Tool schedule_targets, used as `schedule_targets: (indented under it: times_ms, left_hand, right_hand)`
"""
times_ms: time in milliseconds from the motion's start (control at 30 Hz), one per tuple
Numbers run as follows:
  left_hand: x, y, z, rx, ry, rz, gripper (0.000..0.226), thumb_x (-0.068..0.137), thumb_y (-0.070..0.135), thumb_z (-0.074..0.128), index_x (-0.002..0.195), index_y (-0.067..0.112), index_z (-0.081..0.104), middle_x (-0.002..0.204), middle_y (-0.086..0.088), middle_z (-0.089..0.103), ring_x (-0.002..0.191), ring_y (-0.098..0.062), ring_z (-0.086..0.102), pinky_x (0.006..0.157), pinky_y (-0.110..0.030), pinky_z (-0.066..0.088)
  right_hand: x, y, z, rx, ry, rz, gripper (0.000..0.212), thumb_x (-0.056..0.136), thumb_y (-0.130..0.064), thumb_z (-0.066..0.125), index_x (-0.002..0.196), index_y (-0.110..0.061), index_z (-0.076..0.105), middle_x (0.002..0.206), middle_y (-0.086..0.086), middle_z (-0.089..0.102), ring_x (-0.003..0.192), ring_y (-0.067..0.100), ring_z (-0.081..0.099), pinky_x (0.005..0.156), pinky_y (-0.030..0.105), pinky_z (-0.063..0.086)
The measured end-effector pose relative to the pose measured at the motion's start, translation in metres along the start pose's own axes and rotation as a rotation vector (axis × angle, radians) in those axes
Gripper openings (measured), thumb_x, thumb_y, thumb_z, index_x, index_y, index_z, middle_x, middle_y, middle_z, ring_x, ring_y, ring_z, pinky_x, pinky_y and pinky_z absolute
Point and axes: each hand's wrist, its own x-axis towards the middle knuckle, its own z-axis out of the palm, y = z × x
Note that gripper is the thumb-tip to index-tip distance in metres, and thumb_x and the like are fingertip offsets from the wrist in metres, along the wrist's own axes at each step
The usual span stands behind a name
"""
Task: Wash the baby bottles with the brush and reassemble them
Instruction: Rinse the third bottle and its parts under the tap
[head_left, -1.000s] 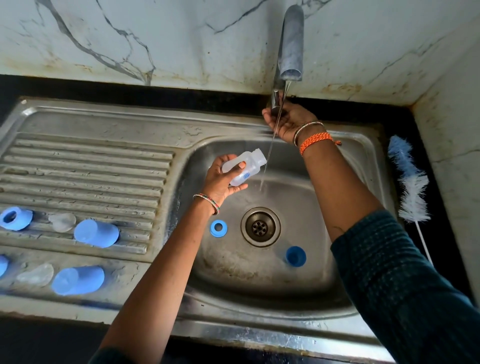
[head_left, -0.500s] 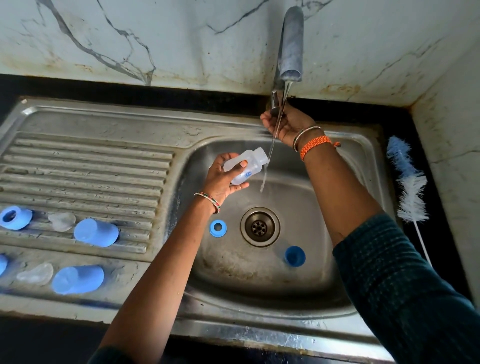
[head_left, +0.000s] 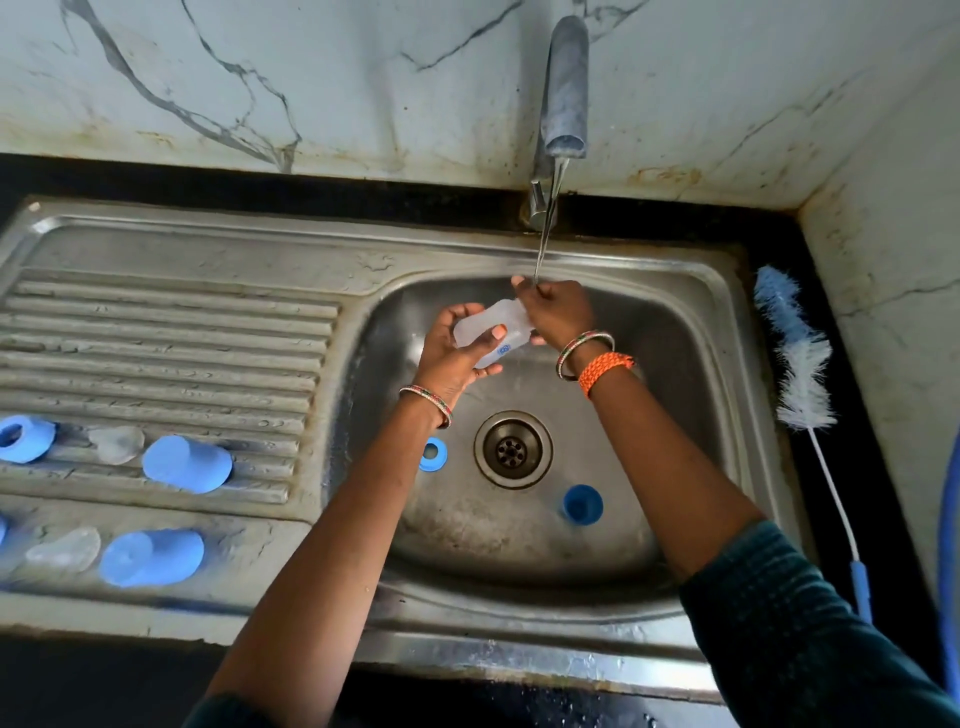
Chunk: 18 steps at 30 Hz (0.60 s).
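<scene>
step: rinsing bottle mid-frame under tap
hands: left hand gripping bottle, right hand pinching its neck
next: probably grab brush, right edge

Bottle neck hidden behind right hand, grip perhaps closed — left-edge blue ring cropped

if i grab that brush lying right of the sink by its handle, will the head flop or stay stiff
The brush would probably feel light: thin white stem, fluffy bristles. The long stem may bend somewhat, so the head could droop or wobble. The bristles look soft and should give under pressure.
</scene>
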Motion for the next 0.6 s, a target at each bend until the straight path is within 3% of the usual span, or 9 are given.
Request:
schedule_targets:
  times_ms: [67, 167, 233, 333, 400, 467, 600]
  left_hand:
    - [0.0, 0.004, 0.002, 0.005, 0.076, -0.002, 0.026, 0.086, 0.006, 0.065, 0.095, 0.025, 0.05, 0.099, 0.001, 0.058, 0.086, -0.017, 0.06, 0.062, -0.029, 0.052]
    - [0.0, 0.014, 0.002, -0.127, 0.121, -0.11, 0.01, 0.091, 0.025, 0.06, 0.092, 0.021, 0.05, 0.081, -0.003, 0.061, 0.059, -0.014, 0.058, 0.047, -0.019, 0.044]
    - [-0.002, 0.02, 0.0, -0.129, 0.062, -0.215, 0.021, 0.092, 0.038, 0.055, 0.091, 0.017, 0.055, 0.068, -0.004, 0.06, 0.045, -0.012, 0.052, 0.041, -0.017, 0.041]
    - [-0.006, 0.023, 0.005, -0.103, 0.039, -0.316, 0.032, 0.09, 0.046, 0.054, 0.084, 0.015, 0.059, 0.063, -0.005, 0.057, 0.04, -0.013, 0.048, 0.041, -0.017, 0.039]
    - [-0.009, 0.024, 0.017, -0.075, 0.084, -0.261, 0.022, 0.091, 0.037, 0.059, 0.085, 0.016, 0.055, 0.067, -0.006, 0.056, 0.044, -0.013, 0.048, 0.045, -0.021, 0.041]
    - [-0.013, 0.023, 0.029, -0.084, 0.11, -0.137, 0.014, 0.09, 0.024, 0.062, 0.087, 0.016, 0.051, 0.071, -0.005, 0.056, 0.049, -0.013, 0.048, 0.046, -0.022, 0.041]
    - [-0.018, 0.009, 0.033, 0.101, 0.198, 0.051, 0.027, 0.087, 0.028, 0.066, 0.096, 0.013, 0.046, 0.077, -0.003, 0.057, 0.049, -0.01, 0.048, 0.041, -0.019, 0.038]
  right_hand:
    - [-0.003, -0.002, 0.0, 0.017, -0.094, -0.04, 0.037, 0.097, -0.03, 0.052, 0.076, -0.002, 0.065, 0.076, 0.017, 0.065, 0.069, 0.025, 0.061, 0.063, 0.03, 0.053]
    - [-0.02, -0.003, -0.003, 0.298, -0.289, -0.062, 0.013, 0.098, -0.011, 0.048, 0.091, -0.008, 0.059, 0.079, 0.003, 0.059, 0.069, 0.01, 0.056, 0.059, 0.019, 0.048]
    - [-0.025, -0.002, -0.007, 0.393, -0.244, -0.084, 0.008, 0.094, -0.008, 0.055, 0.09, -0.008, 0.062, 0.078, 0.002, 0.061, 0.065, 0.006, 0.057, 0.055, 0.017, 0.046]
    - [-0.023, -0.001, -0.006, 0.408, -0.09, -0.029, 0.01, 0.086, -0.018, 0.068, 0.078, -0.012, 0.067, 0.069, 0.0, 0.063, 0.053, 0.004, 0.056, 0.047, 0.017, 0.042]
    - [-0.018, 0.0, -0.001, 0.386, 0.055, 0.048, 0.024, 0.083, -0.029, 0.071, 0.067, -0.013, 0.066, 0.059, 0.001, 0.059, 0.051, 0.011, 0.052, 0.048, 0.019, 0.04]
    - [-0.015, -0.005, 0.0, 0.383, 0.108, 0.135, 0.032, 0.085, -0.037, 0.069, 0.069, -0.01, 0.066, 0.059, 0.001, 0.058, 0.052, 0.013, 0.053, 0.048, 0.02, 0.042]
    - [-0.009, -0.016, -0.006, 0.227, -0.1, 0.122, 0.04, 0.095, -0.04, 0.053, 0.064, -0.015, 0.056, 0.061, 0.002, 0.056, 0.055, 0.014, 0.051, 0.049, 0.022, 0.042]
